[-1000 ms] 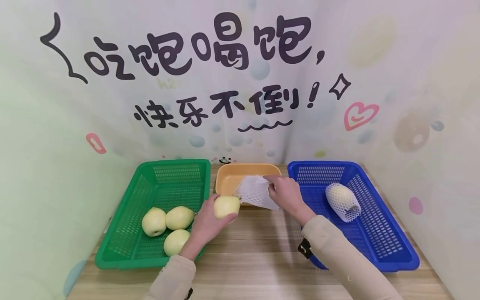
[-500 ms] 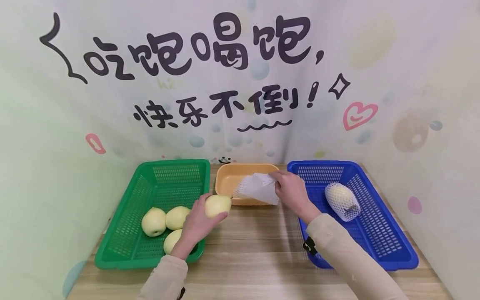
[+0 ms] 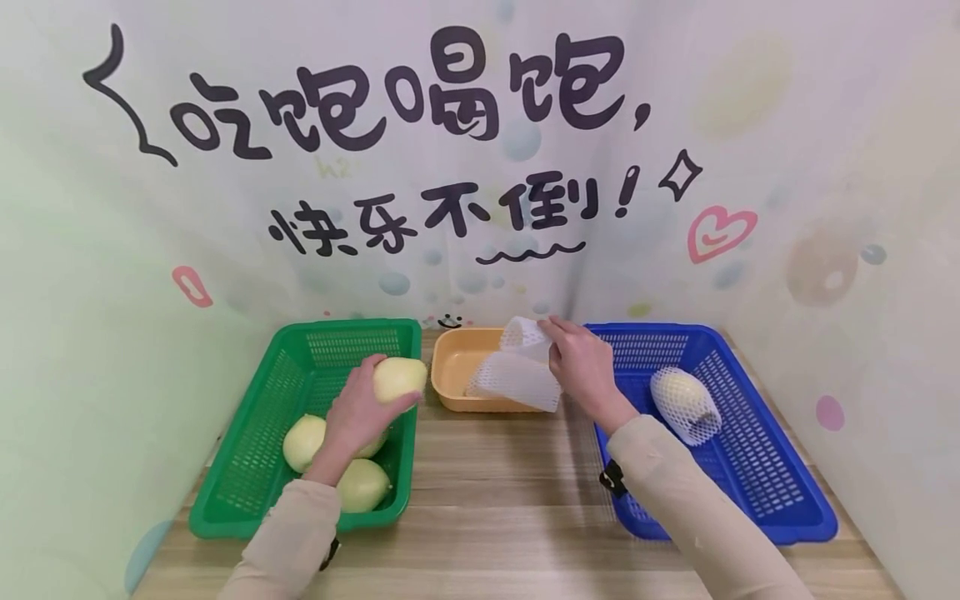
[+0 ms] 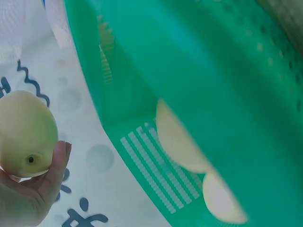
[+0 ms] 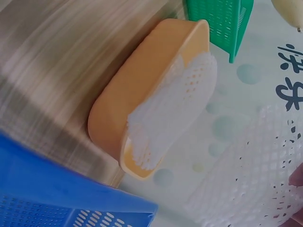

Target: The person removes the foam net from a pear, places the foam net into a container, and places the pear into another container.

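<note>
My left hand [image 3: 358,410] holds a pale yellow pear [image 3: 400,380] above the right side of the green basket [image 3: 415,417], fingers and thumb around it. The pear's dark end pit shows in the left wrist view. Three more pears lie in that basket; one pear [image 3: 363,486] is near its front right. My right hand [image 3: 585,367] pinches a white foam net sleeve [image 5: 260,170] over the orange tray's right end. Another foam net [image 5: 173,113] lies in the orange tray [image 5: 137,71], hanging over its rim.
On the right stands a blue basket [image 3: 787,500] holding one pear [image 3: 684,403] in a foam net. The wooden tabletop [image 3: 495,500] stretches in front of the tray. Behind everything is a patterned wall [image 3: 450,283] with large black lettering.
My left hand has carried the pear left and up, from beside the tray to over the green basket. My right hand has raised its foam net slightly.
</note>
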A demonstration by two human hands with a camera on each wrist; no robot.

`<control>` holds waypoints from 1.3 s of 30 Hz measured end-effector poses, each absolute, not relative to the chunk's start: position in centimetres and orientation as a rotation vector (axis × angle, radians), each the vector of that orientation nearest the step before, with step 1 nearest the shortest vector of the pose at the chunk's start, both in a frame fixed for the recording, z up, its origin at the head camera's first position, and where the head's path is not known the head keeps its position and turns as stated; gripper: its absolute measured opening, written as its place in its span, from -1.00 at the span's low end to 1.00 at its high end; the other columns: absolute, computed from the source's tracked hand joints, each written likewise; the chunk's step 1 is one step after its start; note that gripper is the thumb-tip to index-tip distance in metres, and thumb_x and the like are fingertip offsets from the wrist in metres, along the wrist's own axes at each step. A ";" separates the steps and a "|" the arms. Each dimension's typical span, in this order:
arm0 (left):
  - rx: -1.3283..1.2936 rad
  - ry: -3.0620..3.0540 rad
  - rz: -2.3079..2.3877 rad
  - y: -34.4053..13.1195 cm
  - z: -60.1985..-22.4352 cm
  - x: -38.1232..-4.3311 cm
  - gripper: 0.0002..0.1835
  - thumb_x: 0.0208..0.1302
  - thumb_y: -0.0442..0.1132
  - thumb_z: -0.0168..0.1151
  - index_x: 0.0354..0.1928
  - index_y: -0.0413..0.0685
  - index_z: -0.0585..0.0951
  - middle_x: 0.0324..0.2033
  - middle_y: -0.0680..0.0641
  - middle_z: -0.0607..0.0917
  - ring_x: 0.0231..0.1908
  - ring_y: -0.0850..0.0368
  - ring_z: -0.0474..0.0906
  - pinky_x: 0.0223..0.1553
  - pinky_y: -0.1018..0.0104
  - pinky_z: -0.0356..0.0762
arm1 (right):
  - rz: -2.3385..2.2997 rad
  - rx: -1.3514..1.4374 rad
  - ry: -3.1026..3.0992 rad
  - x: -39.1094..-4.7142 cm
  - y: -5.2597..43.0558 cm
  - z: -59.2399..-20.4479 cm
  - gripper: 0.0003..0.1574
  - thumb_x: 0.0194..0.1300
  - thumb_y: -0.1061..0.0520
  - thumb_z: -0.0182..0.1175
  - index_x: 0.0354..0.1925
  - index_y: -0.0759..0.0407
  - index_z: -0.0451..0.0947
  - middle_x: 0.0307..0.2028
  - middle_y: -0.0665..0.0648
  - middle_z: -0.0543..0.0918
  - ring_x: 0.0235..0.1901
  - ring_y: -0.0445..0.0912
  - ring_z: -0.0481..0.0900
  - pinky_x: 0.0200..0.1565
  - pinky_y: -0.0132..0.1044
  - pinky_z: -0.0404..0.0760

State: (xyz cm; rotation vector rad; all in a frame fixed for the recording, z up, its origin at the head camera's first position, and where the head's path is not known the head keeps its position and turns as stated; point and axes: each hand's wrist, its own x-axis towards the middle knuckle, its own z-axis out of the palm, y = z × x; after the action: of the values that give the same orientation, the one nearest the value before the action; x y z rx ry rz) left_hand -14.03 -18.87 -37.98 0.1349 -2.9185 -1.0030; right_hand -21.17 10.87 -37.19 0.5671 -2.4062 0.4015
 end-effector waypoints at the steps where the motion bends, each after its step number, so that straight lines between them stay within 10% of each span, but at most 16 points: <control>1: 0.138 -2.923 -0.995 -19.3 -37.9 -14.2 -0.12 0.01 0.26 0.22 0.30 -0.02 0.17 0.10 -0.24 0.35 -0.07 -0.23 0.40 -0.22 -0.18 0.33 | 0.401 0.560 -2.392 -21.3 10.8 -37.2 -0.55 0.04 0.38 0.12 -0.06 0.17 0.62 -0.07 0.18 0.61 -0.36 0.13 0.61 -0.72 -0.20 0.40; 39: 0.144 -3.093 -0.763 -23.8 -39.6 -18.6 -0.14 0.12 0.12 0.19 0.30 -0.24 0.09 0.03 -0.45 0.29 -0.17 -0.46 0.38 -0.24 -0.27 0.32 | 0.435 0.493 -2.303 -24.7 8.3 -35.2 -0.56 0.08 0.39 0.11 -0.04 0.20 0.60 -0.02 0.19 0.58 -0.04 0.06 0.53 -0.23 -0.05 0.55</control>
State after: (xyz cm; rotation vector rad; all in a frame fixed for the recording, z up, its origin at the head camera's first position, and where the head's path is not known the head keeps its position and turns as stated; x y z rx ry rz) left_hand -18.64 -23.84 -39.58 0.1440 -3.0932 -0.7628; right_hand -24.75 8.31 -35.19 0.4926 -2.3025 0.4353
